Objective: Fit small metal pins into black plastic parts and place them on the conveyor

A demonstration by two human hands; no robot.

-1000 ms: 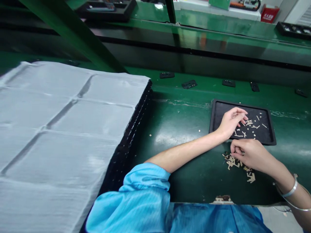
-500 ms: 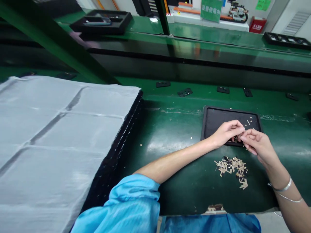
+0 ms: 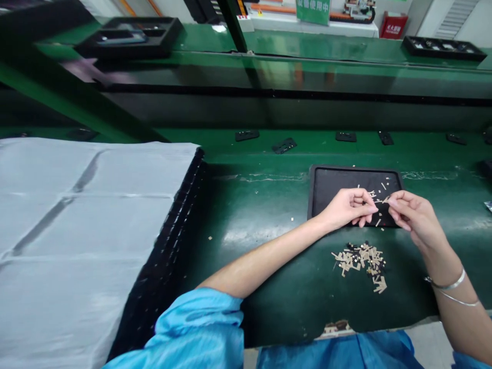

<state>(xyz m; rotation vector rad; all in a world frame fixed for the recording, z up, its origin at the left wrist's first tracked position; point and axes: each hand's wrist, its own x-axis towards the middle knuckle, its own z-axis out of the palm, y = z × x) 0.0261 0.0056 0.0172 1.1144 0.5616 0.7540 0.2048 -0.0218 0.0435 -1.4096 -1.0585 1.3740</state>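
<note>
My left hand hovers above the black tray, thumb and forefinger pinched together. Whatever is between those fingertips is too small to make out. Close by on the right, my right hand is pinching a small beige strip. The fingertips of both hands are slightly apart. Several tiny light strips and squares lie scattered in the tray around and behind the fingers. On the green table in front of the tray sits a loose pile of small beige and black pieces.
A stack under a pale grey cover fills the left side. Flat black parts lie in a row along the back of the green table. On the shelf above stand a black box and a black tray of parts.
My fingertips have moved slightly apart, and the strip in my right hand now shows. More small strips are visible in the tray. The camera view has shifted a little.
</note>
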